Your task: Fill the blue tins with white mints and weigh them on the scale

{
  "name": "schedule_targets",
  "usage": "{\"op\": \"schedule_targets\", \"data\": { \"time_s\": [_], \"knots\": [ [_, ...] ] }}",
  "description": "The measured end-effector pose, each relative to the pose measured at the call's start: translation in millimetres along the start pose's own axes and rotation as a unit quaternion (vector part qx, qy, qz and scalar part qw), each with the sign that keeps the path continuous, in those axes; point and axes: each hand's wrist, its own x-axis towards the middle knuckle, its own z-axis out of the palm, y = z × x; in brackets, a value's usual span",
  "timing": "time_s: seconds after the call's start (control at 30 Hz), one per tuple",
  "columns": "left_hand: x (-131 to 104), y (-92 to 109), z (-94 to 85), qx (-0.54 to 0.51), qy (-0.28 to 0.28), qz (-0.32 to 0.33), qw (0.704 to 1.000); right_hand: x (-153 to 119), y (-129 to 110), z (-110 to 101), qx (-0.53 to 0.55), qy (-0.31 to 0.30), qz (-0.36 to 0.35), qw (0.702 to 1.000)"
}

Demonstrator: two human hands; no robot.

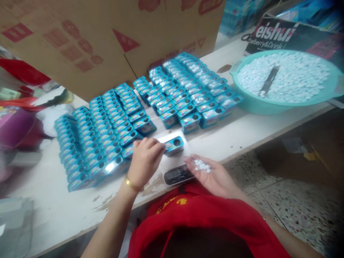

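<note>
The left hand (147, 157) curls at one end of a blue box (175, 145) on the digital scale (177, 175); whether it grips, I cannot tell. The right hand (216, 179), palm upturned, fingers spread, cradles white tablets (202, 166).

on the table (215, 139) i saw a left group of boxes (99, 143) and a right group (185, 93), a carton (94, 46) behind them. further right stood the basin (268, 107), pellets (298, 75) inside, a bar (270, 80) on top. in front, a lone box (173, 146) sat on the scale (177, 175), left hand (147, 154) at its left end, right hand (215, 179) to the right, loose pellets (202, 166) in its palm.
</note>
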Motion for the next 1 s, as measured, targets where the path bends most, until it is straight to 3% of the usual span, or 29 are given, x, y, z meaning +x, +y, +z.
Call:
{"op": "schedule_targets", "data": {
  "time_s": [0.17,0.3,0.43,0.5,0.6,0.73,0.9,1.0],
  "knots": [
    [24.4,6.5,11.2,-0.014,-0.015,0.062,0.998,3.5,3.0,2.0,0.018,-0.020,0.002,1.000],
    [33.1,22.2,10.0,-0.062,-0.012,0.093,0.994,3.9,2.0,6.7,0.045,-0.055,0.004,0.997],
    [22.7,48.6,11.3,-0.177,-0.113,0.137,0.968,2.6,-0.6,9.1,0.061,-0.080,-0.003,0.995],
    [13.5,60.7,19.8,-0.189,-0.139,0.126,0.964,1.1,-1.4,9.9,0.058,-0.076,0.001,0.995],
    [2.0,71.8,36.6,-0.168,-0.129,0.101,0.972,-1.5,-1.4,10.8,0.044,-0.068,0.000,0.997],
    [-4.9,76.0,48.5,-0.154,-0.117,0.120,0.974,-3.8,1.0,10.6,0.034,-0.051,0.006,0.998],
    [-3.1,71.9,40.2,-0.197,-0.097,0.111,0.969,-2.7,4.2,11.6,0.059,-0.042,0.010,0.997],
    [5.5,60.2,26.6,-0.248,-0.043,0.081,0.964,-0.8,3.7,13.2,0.065,-0.055,-0.012,0.996]
  ]
}}
